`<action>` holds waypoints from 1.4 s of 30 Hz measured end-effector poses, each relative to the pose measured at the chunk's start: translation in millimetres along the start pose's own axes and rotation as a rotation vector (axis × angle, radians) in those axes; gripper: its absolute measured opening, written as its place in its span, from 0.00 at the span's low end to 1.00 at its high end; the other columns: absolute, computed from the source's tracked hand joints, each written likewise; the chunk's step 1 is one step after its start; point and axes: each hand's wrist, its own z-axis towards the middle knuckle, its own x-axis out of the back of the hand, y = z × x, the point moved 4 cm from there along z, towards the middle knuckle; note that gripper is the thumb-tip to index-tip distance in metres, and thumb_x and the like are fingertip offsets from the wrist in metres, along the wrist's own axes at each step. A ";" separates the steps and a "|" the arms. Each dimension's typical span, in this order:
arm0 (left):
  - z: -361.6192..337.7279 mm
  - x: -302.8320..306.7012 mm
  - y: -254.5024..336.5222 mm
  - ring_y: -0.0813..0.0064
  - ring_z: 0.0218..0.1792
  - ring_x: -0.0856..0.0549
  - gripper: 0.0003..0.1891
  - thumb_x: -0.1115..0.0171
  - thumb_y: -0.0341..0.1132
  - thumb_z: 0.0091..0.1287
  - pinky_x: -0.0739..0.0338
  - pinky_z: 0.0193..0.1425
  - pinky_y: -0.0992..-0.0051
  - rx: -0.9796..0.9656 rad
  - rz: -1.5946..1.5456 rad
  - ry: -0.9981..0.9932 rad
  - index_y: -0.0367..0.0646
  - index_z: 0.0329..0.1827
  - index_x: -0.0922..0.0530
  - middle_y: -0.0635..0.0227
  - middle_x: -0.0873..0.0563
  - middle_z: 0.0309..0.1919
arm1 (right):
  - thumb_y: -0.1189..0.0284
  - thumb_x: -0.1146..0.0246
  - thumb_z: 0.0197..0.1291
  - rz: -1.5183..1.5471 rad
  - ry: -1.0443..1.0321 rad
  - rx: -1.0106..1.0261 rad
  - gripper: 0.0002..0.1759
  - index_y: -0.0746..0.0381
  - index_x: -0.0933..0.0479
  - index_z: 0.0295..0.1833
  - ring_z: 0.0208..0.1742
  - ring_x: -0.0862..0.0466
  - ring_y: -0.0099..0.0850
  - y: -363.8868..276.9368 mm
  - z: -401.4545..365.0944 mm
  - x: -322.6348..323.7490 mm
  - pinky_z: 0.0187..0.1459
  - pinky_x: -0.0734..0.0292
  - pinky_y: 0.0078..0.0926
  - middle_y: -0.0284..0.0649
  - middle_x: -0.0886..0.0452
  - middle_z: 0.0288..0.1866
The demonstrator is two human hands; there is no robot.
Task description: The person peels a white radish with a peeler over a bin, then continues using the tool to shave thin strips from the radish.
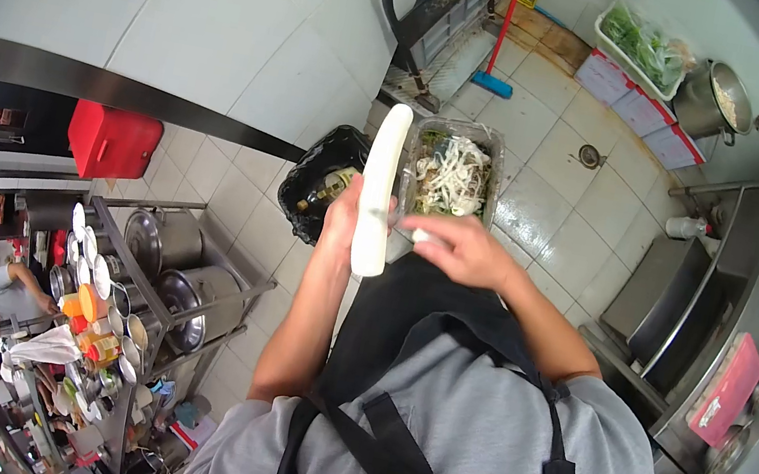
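Observation:
A long, white, peeled radish (378, 201) stands nearly upright in front of me. My left hand (343, 210) is closed round its side, with the fingers partly hidden behind it. Close to the radish's right side, my right hand (463, 250) is closed on a small white-handled tool that looks like a peeler (422, 236); its blade is hard to make out. Beyond my hands sits a bin lined with clear plastic (497, 161), holding a heap of white peel strips (452, 174) and some greens.
Left of the peel bin is a black-bagged bin (292, 183). A red-handled broom (494, 80) stands on the tiled floor. Greens in a white basket (669, 90) and a metal pot (713, 103) are at the back right, steel sinks (658, 296) at right, racks with pots (197, 291) at left.

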 end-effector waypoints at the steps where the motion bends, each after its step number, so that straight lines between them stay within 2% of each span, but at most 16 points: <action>1: 3.4 -2.3 1.2 0.67 0.28 0.21 0.27 0.57 0.56 0.73 0.25 0.27 0.73 -0.007 -0.003 -0.007 0.37 0.52 0.30 0.57 0.21 0.33 | 0.73 0.39 0.59 -0.041 0.036 0.193 0.18 0.58 0.23 0.56 0.38 0.17 0.44 -9.8 -4.0 -6.4 0.41 0.22 0.35 0.46 0.17 0.40; 8: 18.1 -5.9 0.8 0.66 0.29 0.22 0.27 0.58 0.57 0.72 0.24 0.27 0.71 0.057 -0.063 -0.087 0.39 0.54 0.30 0.57 0.22 0.34 | 0.72 0.39 0.60 -0.209 -0.043 0.212 0.17 0.55 0.22 0.56 0.33 0.18 0.40 -36.7 -16.3 0.8 0.34 0.24 0.36 0.41 0.19 0.32; 13: 17.5 -10.2 1.8 0.65 0.28 0.22 0.28 0.58 0.58 0.72 0.24 0.27 0.71 0.014 -0.002 -0.011 0.38 0.53 0.30 0.57 0.22 0.32 | 0.72 0.39 0.61 -0.245 -0.043 0.223 0.16 0.55 0.22 0.55 0.33 0.18 0.40 -31.1 -15.2 1.6 0.33 0.23 0.36 0.41 0.20 0.31; 16: -0.1 -30.6 1.3 0.67 0.24 0.21 0.28 0.60 0.56 0.74 0.25 0.27 0.71 -0.029 0.006 0.052 0.35 0.46 0.26 0.61 0.20 0.28 | 0.75 0.39 0.59 -0.181 0.041 0.235 0.15 0.60 0.21 0.52 0.32 0.18 0.42 -8.5 -4.1 4.7 0.33 0.23 0.36 0.44 0.19 0.32; 20: -3.1 -28.7 -9.4 0.69 0.23 0.21 0.28 0.61 0.57 0.74 0.26 0.26 0.72 -0.009 0.074 -0.006 0.37 0.47 0.26 0.63 0.20 0.28 | 0.75 0.39 0.59 -0.163 0.161 0.308 0.12 0.63 0.21 0.48 0.30 0.19 0.43 24.7 15.8 12.8 0.34 0.24 0.36 0.45 0.20 0.30; 22: -12.7 -36.3 -8.9 0.69 0.23 0.21 0.28 0.61 0.57 0.74 0.26 0.26 0.73 0.027 0.080 -0.011 0.38 0.48 0.27 0.63 0.21 0.28 | 0.70 0.40 0.60 -0.196 0.223 0.094 0.12 0.59 0.22 0.48 0.33 0.18 0.46 52.2 26.1 27.8 0.35 0.24 0.40 0.46 0.20 0.31; 25: -20.7 -26.8 -14.9 0.69 0.23 0.21 0.28 0.60 0.58 0.73 0.27 0.26 0.73 0.062 0.114 0.001 0.39 0.49 0.27 0.63 0.21 0.28 | 0.68 0.42 0.61 -0.298 0.289 -0.158 0.08 0.62 0.25 0.39 0.31 0.20 0.48 110.1 48.1 54.9 0.34 0.25 0.39 0.48 0.21 0.27; 27: -28.3 -22.9 -17.3 0.69 0.23 0.22 0.27 0.60 0.58 0.73 0.27 0.26 0.73 0.074 0.148 0.004 0.39 0.50 0.27 0.63 0.22 0.28 | 0.69 0.44 0.63 -0.441 0.387 -0.026 0.09 0.65 0.25 0.38 0.29 0.17 0.43 179.6 50.6 60.4 0.30 0.23 0.36 0.49 0.19 0.27; 29: -33.6 -30.9 -10.8 0.68 0.23 0.22 0.27 0.59 0.58 0.73 0.28 0.26 0.73 0.067 0.037 -0.073 0.40 0.50 0.27 0.63 0.22 0.30 | 0.68 0.48 0.68 0.195 0.125 -0.848 0.11 0.62 0.26 0.47 0.22 0.18 0.35 288.7 32.9 46.6 0.23 0.23 0.30 0.51 0.17 0.29; 31: -29.1 -26.5 -5.8 0.68 0.24 0.23 0.28 0.60 0.58 0.73 0.29 0.26 0.72 0.061 0.017 -0.055 0.40 0.51 0.27 0.62 0.21 0.31 | 0.68 0.51 0.68 0.590 0.256 -0.886 0.17 0.68 0.31 0.56 0.27 0.15 0.32 279.7 19.3 27.5 0.19 0.22 0.29 0.50 0.17 0.30; 33: -27.1 -18.7 -5.0 0.70 0.26 0.22 0.28 0.60 0.57 0.74 0.25 0.25 0.76 0.020 0.060 -0.056 0.38 0.54 0.29 0.60 0.22 0.32 | 0.67 0.50 0.68 0.680 0.162 -0.920 0.20 0.66 0.34 0.60 0.26 0.16 0.30 260.0 10.1 13.2 0.20 0.24 0.26 0.45 0.17 0.31; 35: -24.3 -13.6 -5.7 0.69 0.26 0.21 0.28 0.60 0.57 0.74 0.26 0.26 0.75 0.027 0.041 -0.032 0.39 0.53 0.28 0.61 0.21 0.32 | 0.67 0.48 0.68 0.294 0.254 -0.688 0.19 0.64 0.33 0.60 0.25 0.18 0.28 203.8 10.1 13.8 0.23 0.24 0.22 0.41 0.17 0.31; 37: -18.9 -12.7 0.3 0.68 0.26 0.21 0.28 0.61 0.58 0.73 0.27 0.27 0.73 0.026 0.034 -0.016 0.39 0.52 0.27 0.61 0.20 0.32 | 0.67 0.47 0.68 0.306 0.285 -0.521 0.19 0.61 0.32 0.61 0.26 0.20 0.26 140.7 8.4 10.0 0.28 0.24 0.23 0.38 0.17 0.30; 39: -17.9 -15.8 1.0 0.68 0.25 0.20 0.28 0.61 0.57 0.74 0.25 0.27 0.73 0.019 0.044 -0.003 0.38 0.50 0.27 0.61 0.19 0.31 | 0.69 0.45 0.67 0.133 0.284 -0.165 0.18 0.59 0.28 0.61 0.26 0.20 0.29 77.5 4.7 9.0 0.30 0.24 0.29 0.38 0.17 0.31; 40: -17.5 -17.0 0.2 0.68 0.25 0.20 0.28 0.61 0.57 0.74 0.25 0.27 0.73 0.029 0.048 -0.008 0.38 0.50 0.27 0.61 0.19 0.31 | 0.69 0.45 0.67 0.134 0.293 -0.172 0.18 0.59 0.28 0.61 0.26 0.20 0.29 61.1 4.1 7.6 0.30 0.24 0.29 0.38 0.17 0.31; 42: -13.1 -19.5 0.5 0.69 0.24 0.20 0.29 0.62 0.57 0.74 0.25 0.27 0.73 0.024 0.105 0.026 0.36 0.47 0.26 0.62 0.20 0.28 | 0.70 0.42 0.64 -0.148 0.301 0.253 0.18 0.57 0.25 0.60 0.29 0.19 0.36 16.7 3.3 9.9 0.32 0.24 0.34 0.39 0.19 0.31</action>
